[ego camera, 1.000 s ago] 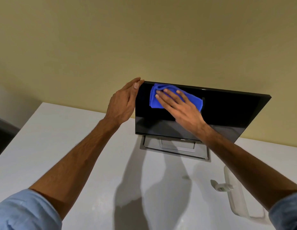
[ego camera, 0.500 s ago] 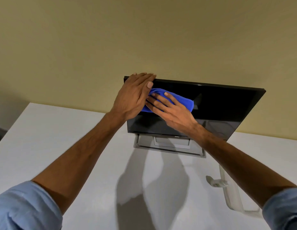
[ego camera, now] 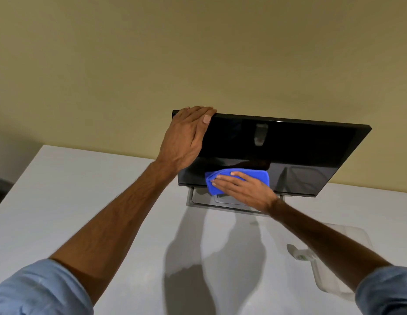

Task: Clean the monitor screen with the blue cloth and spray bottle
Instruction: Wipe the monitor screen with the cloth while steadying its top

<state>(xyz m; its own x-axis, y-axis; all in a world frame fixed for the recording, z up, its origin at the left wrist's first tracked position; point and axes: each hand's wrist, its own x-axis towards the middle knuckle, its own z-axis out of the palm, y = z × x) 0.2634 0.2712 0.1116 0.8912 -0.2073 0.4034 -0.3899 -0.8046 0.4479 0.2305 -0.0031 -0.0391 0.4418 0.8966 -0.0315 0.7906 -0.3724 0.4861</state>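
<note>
pressing flat on the blue cloth (ego camera: 259,177), the right hand (ego camera: 242,189) lies with its fingers (ego camera: 229,181) straight and a little spread, pointing toward 10 o'clock, against the lower left part of the monitor (ego camera: 289,151), around 7 o'clock on its dark screen. the cloth sits between this hand and the glass. its folded bulk shows past the fingertips toward 9 o'clock and above the knuckles toward 1 o'clock, and its lower corner hangs over the bottom bezel in front of the grey stand (ego camera: 198,202). the left hand (ego camera: 186,137) is at the screen's 11 o'clock corner, fingers hooked over the top edge and thumb laid along the front face, gripping the panel, which tilts back. the two hands are apart, the left one above the cloth toward 11 o'clock. the spray bottle (ego camera: 329,284), pale and translucent, lies on its side on the white table (ego camera: 84,201) toward 4 o'clock from the stand, partly hidden by the right forearm and touched by neither hand. a yellowish wall (ego camera: 198,53) rises behind, and both forearms come out of light blue sleeves (ego camera: 39,292).
</note>
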